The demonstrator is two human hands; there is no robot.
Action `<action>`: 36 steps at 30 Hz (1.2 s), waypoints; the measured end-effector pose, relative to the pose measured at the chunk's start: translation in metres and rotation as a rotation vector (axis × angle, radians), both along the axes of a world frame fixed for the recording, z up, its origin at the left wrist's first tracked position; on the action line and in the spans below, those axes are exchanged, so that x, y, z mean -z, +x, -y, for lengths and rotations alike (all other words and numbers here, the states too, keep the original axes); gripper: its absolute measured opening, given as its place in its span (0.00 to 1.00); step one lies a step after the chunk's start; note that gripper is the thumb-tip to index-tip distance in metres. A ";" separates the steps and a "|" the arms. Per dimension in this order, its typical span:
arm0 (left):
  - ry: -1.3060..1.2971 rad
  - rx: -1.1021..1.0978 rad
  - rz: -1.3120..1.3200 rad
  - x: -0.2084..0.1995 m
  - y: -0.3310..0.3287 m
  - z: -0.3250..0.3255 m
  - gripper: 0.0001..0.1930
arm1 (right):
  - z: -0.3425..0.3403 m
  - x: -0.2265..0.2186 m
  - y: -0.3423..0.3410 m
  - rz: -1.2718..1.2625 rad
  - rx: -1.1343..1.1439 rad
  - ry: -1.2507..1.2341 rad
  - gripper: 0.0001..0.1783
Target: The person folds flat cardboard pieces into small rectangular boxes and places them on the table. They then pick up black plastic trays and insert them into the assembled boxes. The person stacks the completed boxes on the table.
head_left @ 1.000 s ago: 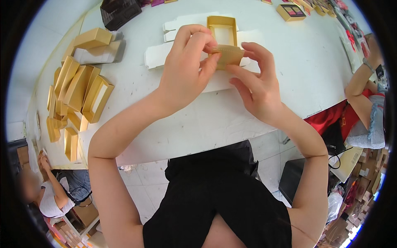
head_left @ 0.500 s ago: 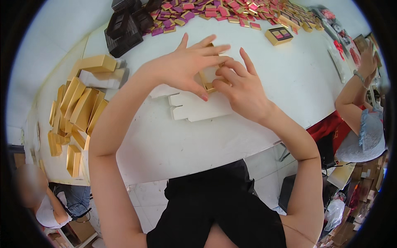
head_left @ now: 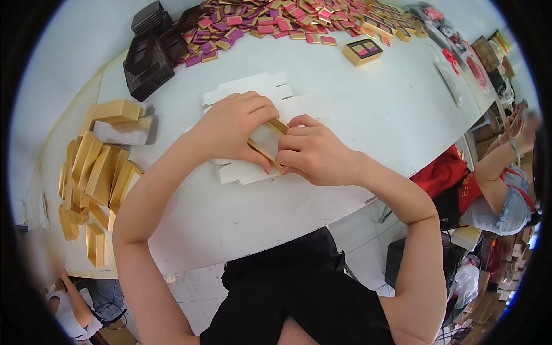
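Observation:
A small shallow gold box [head_left: 278,125] with a pale inside sits between my hands over the table. My left hand [head_left: 238,126] wraps its left end, thumb along the near wall and fingers on the far wall. My right hand [head_left: 313,150] closes its curled fingers round the right end, hiding that corner. Beneath my hands lies a flat white cardboard blank [head_left: 244,173] with cut flaps, and its far edge shows beyond my left fingers.
Several empty gold boxes [head_left: 99,172] are heaped at the left. Black trays [head_left: 146,63] stack at the back left, beside a pile of pink, purple and gold pieces [head_left: 276,22]. A filled gold box [head_left: 363,53] stands back right. People sit at both sides.
My left hand has gone from spread fingers to gripping the box. Both hands have come nearer with it, and the right hand now clasps its right end. The view has shifted slightly.

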State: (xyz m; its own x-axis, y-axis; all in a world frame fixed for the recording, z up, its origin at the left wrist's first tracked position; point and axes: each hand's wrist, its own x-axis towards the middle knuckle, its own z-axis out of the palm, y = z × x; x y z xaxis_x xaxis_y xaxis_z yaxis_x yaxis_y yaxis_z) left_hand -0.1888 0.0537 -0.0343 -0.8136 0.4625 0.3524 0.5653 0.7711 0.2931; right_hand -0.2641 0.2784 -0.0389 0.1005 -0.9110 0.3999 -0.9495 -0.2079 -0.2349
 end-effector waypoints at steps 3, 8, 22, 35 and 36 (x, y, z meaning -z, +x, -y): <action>-0.011 -0.050 0.018 0.003 0.001 -0.003 0.39 | 0.000 0.001 0.005 -0.018 0.012 0.006 0.11; 0.066 -0.055 0.021 0.001 0.008 0.000 0.42 | 0.000 0.007 0.008 0.053 0.053 0.003 0.11; 0.104 -0.266 0.125 -0.008 0.078 -0.024 0.29 | -0.026 0.000 -0.090 -0.003 0.590 -0.424 0.09; -0.187 -0.204 0.454 -0.031 0.066 -0.030 0.22 | -0.019 0.011 -0.124 0.066 0.605 -0.348 0.10; -0.159 -0.171 0.315 -0.026 0.073 -0.033 0.22 | -0.009 0.007 -0.131 0.078 0.543 -0.326 0.11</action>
State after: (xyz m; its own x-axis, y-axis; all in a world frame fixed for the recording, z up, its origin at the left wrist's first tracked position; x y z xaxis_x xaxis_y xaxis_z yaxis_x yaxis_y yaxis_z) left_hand -0.1159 0.0863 -0.0083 -0.9407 0.3392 0.0078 0.3257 0.8961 0.3015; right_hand -0.3951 0.2869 -0.0455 -0.3821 -0.6542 0.6527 -0.9223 0.2257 -0.3137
